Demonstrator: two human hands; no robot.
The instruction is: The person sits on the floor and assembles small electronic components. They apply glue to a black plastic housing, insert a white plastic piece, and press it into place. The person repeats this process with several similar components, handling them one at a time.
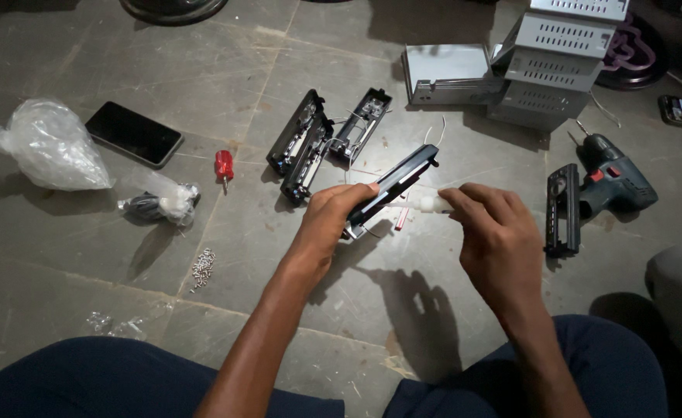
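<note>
My left hand (327, 224) grips the near end of a long black plastic faceplate (399, 179), held tilted above the floor with thin wires trailing off it. My right hand (496, 236) pinches a small white connector (432, 203) right beside the faceplate's lower edge. Both hands hover over grey floor tiles, between my knees.
Three more black faceplates (304, 145) lie on the floor ahead, another (561, 210) beside a cordless drill (616, 182). Stacked grey metal housings (546, 66) stand at the back right. At left lie a phone (133, 133), a red stubby screwdriver (224, 166), plastic bags (50, 143) and a small screw pile (202, 267).
</note>
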